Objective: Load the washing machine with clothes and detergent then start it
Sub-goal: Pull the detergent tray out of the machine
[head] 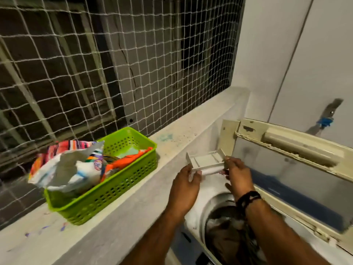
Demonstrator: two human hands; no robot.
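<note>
I hold a small white detergent drawer (205,162) level above the open top-loading washing machine (194,217), its long axis running left to right, open compartments facing up. My left hand (186,188) pinches its left end, fingers closed on the edge; my right hand (237,174) grips the right end, fingertips partly hidden behind it. Dark clothes (227,234) fill the drum, cut off below. The raised lid (298,150) is blurred. A green basket (122,184) with a detergent bag (72,169) sits on the ledge (133,217).
</note>
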